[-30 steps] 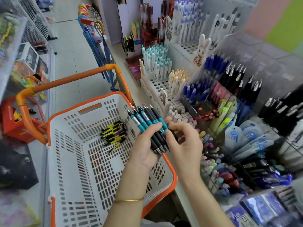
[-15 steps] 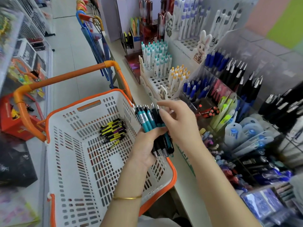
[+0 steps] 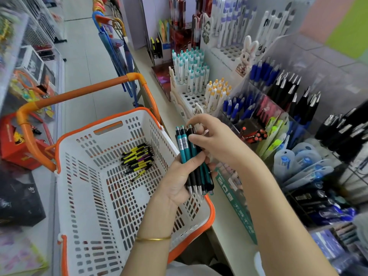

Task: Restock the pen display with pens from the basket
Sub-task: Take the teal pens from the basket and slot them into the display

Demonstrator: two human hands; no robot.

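Over the near right corner of the basket (image 3: 79, 136), just at its orange rim, the left hand (image 3: 180, 176) is wrapped round the middle of a bundle of teal and black pens (image 3: 184, 148), held almost upright with the tips pointing down. The right hand (image 3: 217, 140) closes thumb and fingertips on the upper ends of those pens, between the basket and the pen display (image 3: 196, 96). The basket's rim lies right against the edge of the desk (image 3: 225, 226), whose bare front strip runs narrow beside the stands. A small heap of yellow and black pens (image 3: 137, 158) lies on the basket floor near the far wall, with open perforated bottom all round it. The white holder shows rows of unfilled holes in front of its teal and yellow capped pens. Left of the orange handle (image 3: 79, 92), the aisle floor (image 3: 85, 66) stretches away open.
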